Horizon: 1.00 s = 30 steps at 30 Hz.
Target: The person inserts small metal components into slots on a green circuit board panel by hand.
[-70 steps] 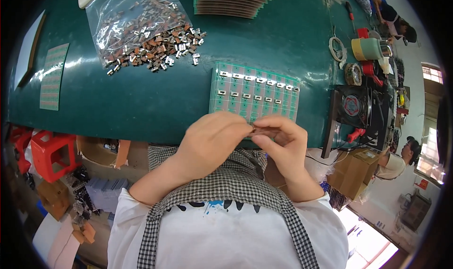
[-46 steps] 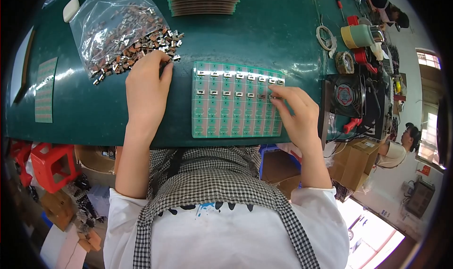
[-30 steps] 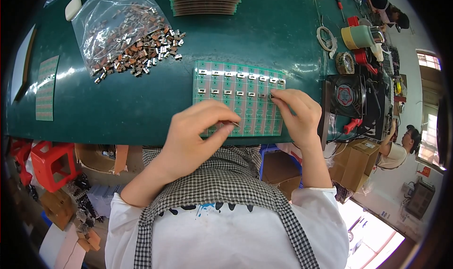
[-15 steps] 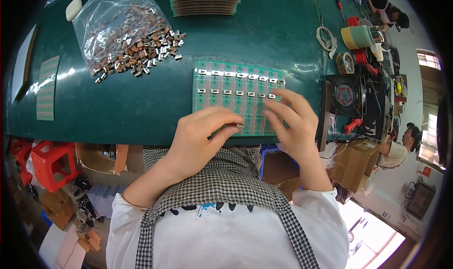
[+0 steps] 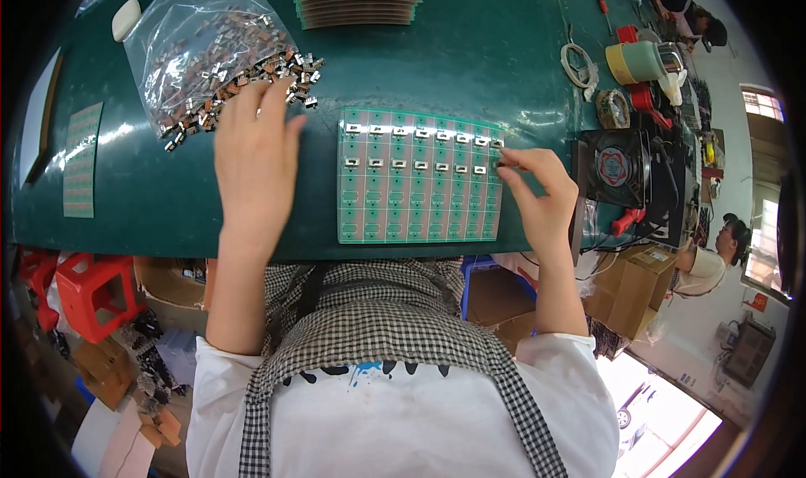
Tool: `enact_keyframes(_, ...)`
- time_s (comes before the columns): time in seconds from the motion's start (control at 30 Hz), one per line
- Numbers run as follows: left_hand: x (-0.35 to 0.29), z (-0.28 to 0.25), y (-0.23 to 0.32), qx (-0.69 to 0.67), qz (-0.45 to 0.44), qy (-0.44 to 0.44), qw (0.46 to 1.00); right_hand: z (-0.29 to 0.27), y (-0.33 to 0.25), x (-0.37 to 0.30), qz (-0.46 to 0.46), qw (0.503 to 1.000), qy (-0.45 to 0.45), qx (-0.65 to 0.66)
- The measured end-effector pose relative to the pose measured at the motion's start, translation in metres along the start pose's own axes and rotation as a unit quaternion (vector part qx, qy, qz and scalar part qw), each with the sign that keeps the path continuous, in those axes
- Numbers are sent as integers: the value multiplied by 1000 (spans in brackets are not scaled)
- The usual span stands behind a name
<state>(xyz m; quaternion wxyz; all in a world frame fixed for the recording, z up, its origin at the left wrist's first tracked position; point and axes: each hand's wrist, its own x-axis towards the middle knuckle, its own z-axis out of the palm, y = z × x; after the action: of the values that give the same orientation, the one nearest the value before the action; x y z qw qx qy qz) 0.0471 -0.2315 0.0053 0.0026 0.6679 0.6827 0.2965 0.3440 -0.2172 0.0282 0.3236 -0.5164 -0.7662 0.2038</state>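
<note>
My left hand point(image 5: 256, 163) reaches over a pile of small slide switches point(image 5: 304, 79) that spills from a clear plastic bag point(image 5: 185, 46). Its fingers are stretched out and dip among the switches; their tips are partly hidden. In front of me lies a green circuit board panel point(image 5: 386, 214) divided into many small units. Silver-topped switches stand along its two far rows, while the two near rows are bare. At the panel's right edge my right hand point(image 5: 547, 194) pinches a small dark slide switch point(image 5: 500, 165) between thumb and forefinger, by the end of the second row.
A stack of boards point(image 5: 361, 0) stands at the table's far edge. Another panel point(image 5: 82, 159) lies far left. To the right are a black fan point(image 5: 617, 169), a tape roll point(image 5: 612, 109) and a yellow-green container point(image 5: 631, 65). Two other people are at the right.
My left hand has gone from the panel's near edge, where it pinched a small part, to the switch pile. My right hand's spread fingers have closed on a switch at the panel's right edge.
</note>
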Motion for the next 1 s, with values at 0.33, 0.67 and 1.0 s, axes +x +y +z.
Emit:
enact_keyframes(0.33,1,7,-23,21,-39,-26,999,-2,5,6,-73,996,-44,-21)
enact_keyframes(0.67,1,2,-24,47,40,63,996,-5,-1,2,-179,973,-42,-140)
enact_keyframes(1.0,-30,-22,-6,-381,-135,-29,914,12,-16,7,-159,982,-24,-104)
